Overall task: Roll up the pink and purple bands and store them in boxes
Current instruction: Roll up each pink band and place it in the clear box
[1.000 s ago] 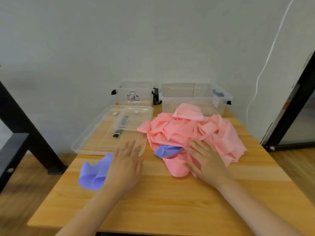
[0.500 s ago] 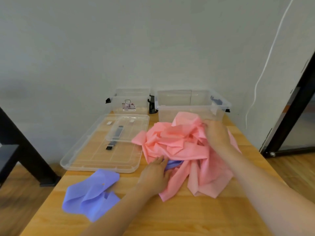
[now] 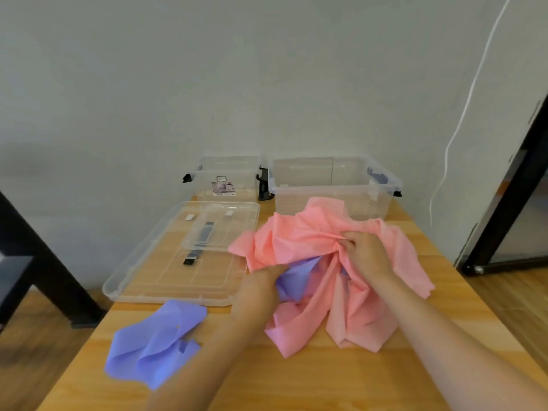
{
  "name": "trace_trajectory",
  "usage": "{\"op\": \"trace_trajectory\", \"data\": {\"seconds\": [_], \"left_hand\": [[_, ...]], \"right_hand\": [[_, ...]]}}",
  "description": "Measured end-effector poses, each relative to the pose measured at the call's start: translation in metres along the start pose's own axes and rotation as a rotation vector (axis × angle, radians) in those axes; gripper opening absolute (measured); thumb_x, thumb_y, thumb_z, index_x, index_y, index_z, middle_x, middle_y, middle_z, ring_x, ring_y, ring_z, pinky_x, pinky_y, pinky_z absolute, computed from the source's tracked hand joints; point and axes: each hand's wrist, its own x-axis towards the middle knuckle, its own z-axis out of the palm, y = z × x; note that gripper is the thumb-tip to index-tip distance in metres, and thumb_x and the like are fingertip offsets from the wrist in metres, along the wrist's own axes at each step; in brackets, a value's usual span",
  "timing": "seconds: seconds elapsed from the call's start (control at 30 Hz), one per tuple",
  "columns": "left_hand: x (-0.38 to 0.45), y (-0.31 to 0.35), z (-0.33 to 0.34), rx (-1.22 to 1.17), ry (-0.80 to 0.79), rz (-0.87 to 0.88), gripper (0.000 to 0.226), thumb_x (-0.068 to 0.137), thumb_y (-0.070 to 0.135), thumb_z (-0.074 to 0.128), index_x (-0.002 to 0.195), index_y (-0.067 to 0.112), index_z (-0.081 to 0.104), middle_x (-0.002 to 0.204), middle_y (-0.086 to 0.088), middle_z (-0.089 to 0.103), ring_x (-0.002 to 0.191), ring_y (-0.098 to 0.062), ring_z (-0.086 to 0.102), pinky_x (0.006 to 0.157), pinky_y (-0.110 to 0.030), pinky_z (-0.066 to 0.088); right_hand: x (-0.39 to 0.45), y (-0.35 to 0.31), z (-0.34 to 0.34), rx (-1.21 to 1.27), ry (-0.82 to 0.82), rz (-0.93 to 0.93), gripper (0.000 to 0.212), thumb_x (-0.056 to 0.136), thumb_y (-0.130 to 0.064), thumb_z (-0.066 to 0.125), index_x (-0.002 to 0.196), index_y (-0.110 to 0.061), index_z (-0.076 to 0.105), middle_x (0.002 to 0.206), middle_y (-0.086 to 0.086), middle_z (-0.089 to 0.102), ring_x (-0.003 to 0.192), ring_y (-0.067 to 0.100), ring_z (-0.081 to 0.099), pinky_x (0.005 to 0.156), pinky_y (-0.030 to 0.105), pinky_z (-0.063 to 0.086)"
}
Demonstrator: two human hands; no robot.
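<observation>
A crumpled heap of pink bands (image 3: 299, 241) lies in the middle of the wooden table (image 3: 296, 378). A purple band (image 3: 299, 275) shows from under the heap. My left hand (image 3: 261, 287) reaches into the heap's left side, its fingers curled on the purple band there. My right hand (image 3: 367, 255) pinches a fold of pink band at the top of the heap. A second purple band (image 3: 157, 345) lies loose at the front left. Two clear boxes stand at the back: a small one (image 3: 225, 178) and a larger one (image 3: 335, 185).
Two clear lids (image 3: 148, 280) lie stacked on the table's left side, in front of the small box. A black frame (image 3: 44, 262) stands at the left, a black door frame (image 3: 510, 197) at the right. A white cable (image 3: 462, 114) hangs on the wall.
My right hand came back from the far side of the heap to its middle top and pinched a pink fold. My left hand pushed deeper into the heap at the purple band.
</observation>
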Motion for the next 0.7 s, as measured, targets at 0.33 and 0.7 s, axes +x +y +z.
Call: {"op": "trace_trajectory", "data": {"seconds": [0.33,0.7], "left_hand": [[-0.069,-0.046,-0.112,0.255,0.373,-0.048,0.046,0.086,0.006,0.036,0.125,0.015,0.056,0.118,-0.004,0.064,0.104,-0.011,0.059,0.082,-0.002,0.03],[-0.106,-0.075,-0.054,0.791,-0.116,-0.046,0.104,0.078,0.071,-0.019,0.135,0.016,0.048,0.143,-0.004,0.041,0.131,-0.027,0.04,0.102,-0.059,0.03]], "right_hand": [[-0.017,-0.004,0.01,-0.021,0.026,0.002,0.022,0.087,-0.008,0.058,0.105,-0.008,0.07,0.099,0.02,0.069,0.093,0.037,0.063,0.078,0.038,0.046],[-0.024,-0.013,-0.005,-0.09,-0.165,-0.021,0.031,0.084,-0.013,0.059,0.113,-0.02,0.067,0.118,0.004,0.065,0.11,0.025,0.058,0.09,0.032,0.045]]}}
